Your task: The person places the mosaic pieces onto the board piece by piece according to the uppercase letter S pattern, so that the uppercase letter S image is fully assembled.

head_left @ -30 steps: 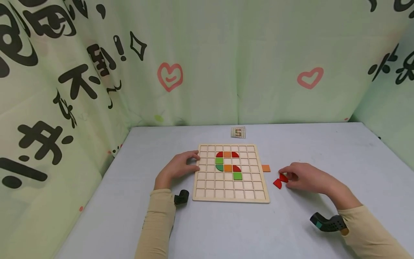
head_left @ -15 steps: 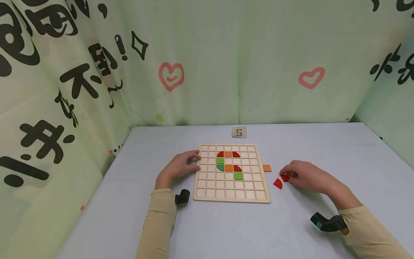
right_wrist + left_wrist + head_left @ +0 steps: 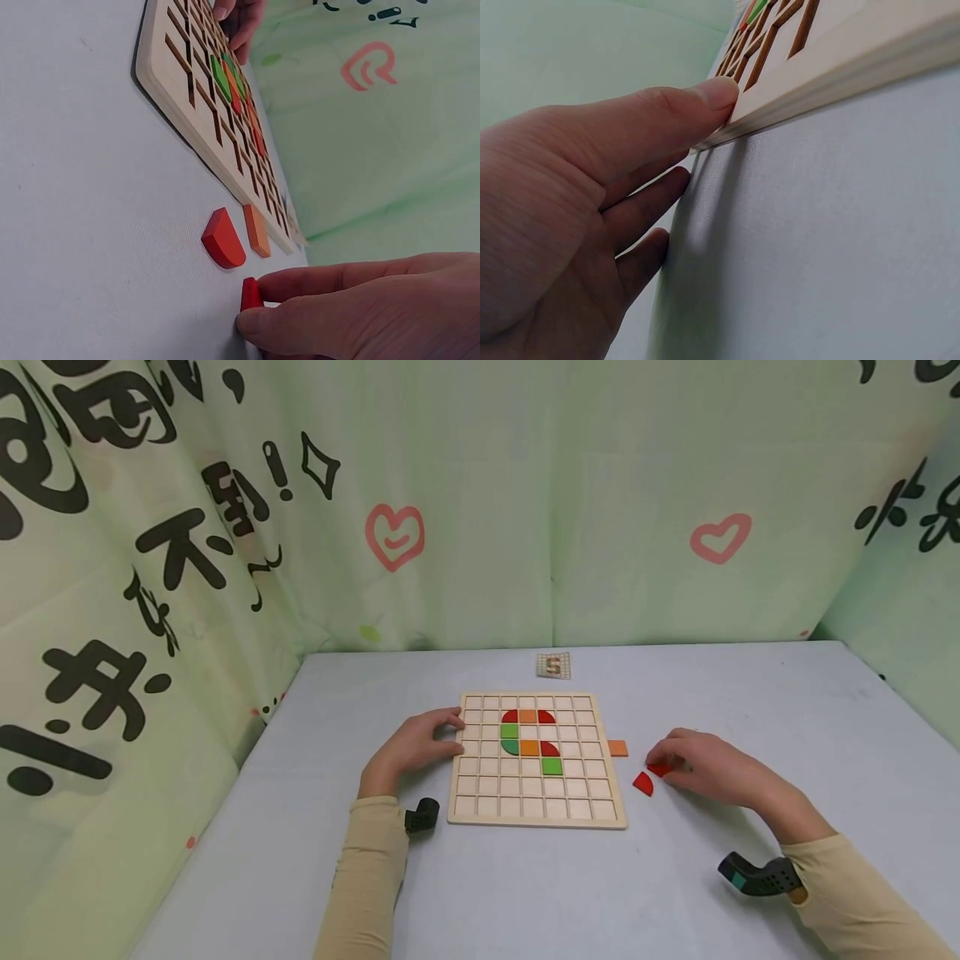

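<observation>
The wooden grid board [image 3: 536, 810] lies flat mid-table, with red, orange and green tiles set in several cells. At its left edge rests my left hand [image 3: 412, 747]; in the left wrist view the thumb [image 3: 667, 112] lies on the frame and the other fingers are spread, fairly straight. Right of the board, my right hand [image 3: 712, 768] pinches a red quarter-circle tile [image 3: 250, 294] between thumb and index finger, just over the table. Another red quarter-circle tile [image 3: 643, 783] lies next to those fingertips. An orange square tile [image 3: 618, 748] touches the board's right edge.
A small card [image 3: 553, 666] printed with a grid pattern lies behind the board on the white table [image 3: 525, 893]. Pale green curtains [image 3: 480, 485] with black lettering and red hearts stand around the back and sides.
The red tile in my right fingers has turned and sits lower, more covered by the fingertips, apart from the other red tile. The left hand and board have stayed put.
</observation>
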A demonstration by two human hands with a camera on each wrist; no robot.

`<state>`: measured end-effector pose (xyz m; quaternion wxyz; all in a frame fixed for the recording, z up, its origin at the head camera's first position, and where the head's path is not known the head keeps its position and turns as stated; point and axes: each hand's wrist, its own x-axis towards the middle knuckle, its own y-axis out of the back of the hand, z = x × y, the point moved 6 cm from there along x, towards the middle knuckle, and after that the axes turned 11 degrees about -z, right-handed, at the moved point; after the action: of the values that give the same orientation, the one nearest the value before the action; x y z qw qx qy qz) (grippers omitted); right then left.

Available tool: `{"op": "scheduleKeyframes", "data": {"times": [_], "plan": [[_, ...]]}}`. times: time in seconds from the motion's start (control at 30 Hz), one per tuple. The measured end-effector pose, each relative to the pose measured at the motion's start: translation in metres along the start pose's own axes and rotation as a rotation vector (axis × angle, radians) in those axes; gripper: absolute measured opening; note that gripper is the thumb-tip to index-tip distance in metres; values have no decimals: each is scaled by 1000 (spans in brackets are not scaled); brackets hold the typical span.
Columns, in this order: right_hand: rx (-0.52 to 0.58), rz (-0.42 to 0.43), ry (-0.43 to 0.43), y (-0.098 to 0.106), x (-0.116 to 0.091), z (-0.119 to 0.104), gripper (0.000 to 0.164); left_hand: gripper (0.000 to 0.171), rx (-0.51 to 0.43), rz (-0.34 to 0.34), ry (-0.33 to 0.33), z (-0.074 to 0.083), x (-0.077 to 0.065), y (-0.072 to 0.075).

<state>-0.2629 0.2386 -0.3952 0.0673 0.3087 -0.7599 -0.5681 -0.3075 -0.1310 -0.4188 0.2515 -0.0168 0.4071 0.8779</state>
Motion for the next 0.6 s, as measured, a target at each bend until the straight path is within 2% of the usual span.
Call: {"op": "scheduleKeyframes", "data": {"times": [0.3, 0.6], "plan": [[13, 16, -33, 1, -1, 1, 30, 32, 0, 3, -1, -1, 2, -1], [-1, 54, -11, 2, -3, 0, 30, 32, -7, 1, 8, 0, 1, -1]]}}
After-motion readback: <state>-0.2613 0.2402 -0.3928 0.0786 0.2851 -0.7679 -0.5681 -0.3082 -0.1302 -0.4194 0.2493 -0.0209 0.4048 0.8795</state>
